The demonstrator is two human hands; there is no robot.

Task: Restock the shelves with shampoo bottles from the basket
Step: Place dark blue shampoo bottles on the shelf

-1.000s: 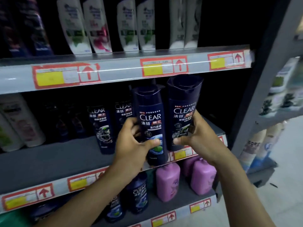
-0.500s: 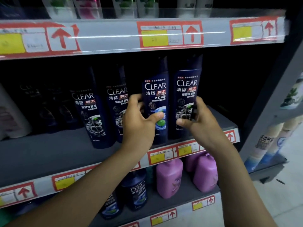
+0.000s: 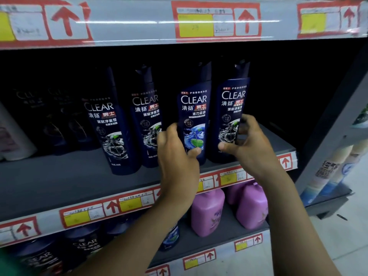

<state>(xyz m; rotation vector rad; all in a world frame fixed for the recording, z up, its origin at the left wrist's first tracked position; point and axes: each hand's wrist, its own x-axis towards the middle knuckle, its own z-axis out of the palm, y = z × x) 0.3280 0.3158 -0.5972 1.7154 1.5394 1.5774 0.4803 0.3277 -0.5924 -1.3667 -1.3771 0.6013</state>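
Matte grey shelf (image 3: 59,188): fingers (image 3: 171,132) grasp two glossy curved bottles (image 3: 194,116).

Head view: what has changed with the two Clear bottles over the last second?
Both went from in front of the shelf edge back onto the middle shelf. The left hand still grips the blue-label bottle, the right hand the grey-label bottle. The two standing bottles to their left stayed put.

"clear" on dark blue bottles (image 3: 194,116), price tags (image 3: 216,24) seemingly illegible
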